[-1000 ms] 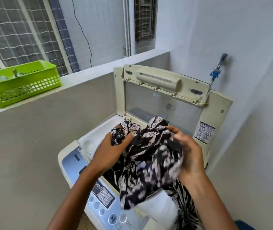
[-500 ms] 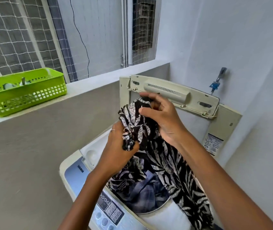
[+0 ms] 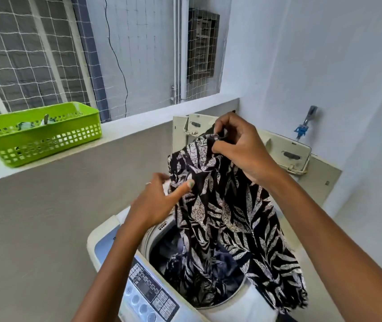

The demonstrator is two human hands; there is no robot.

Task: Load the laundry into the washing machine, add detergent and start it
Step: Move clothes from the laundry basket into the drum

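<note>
Garment (image 3: 227,205) now lifted, shaken out long, no more bunched as second ago. Right hand (image 3: 238,147) pinches top edge, high above drum (image 3: 238,296). Left hand (image 3: 162,201) grips left edge. Lower end inside drum. Loading unfinished; detergent, start pending.

Home laundry balcony, top-load washer (image 3: 106,242) w/ lid up, netted window (image 3: 34,56), wall tap (image 3: 306,122)

A green perforated basket (image 3: 38,135) sits on the white window ledge (image 3: 124,131) above the grey wall.
</note>
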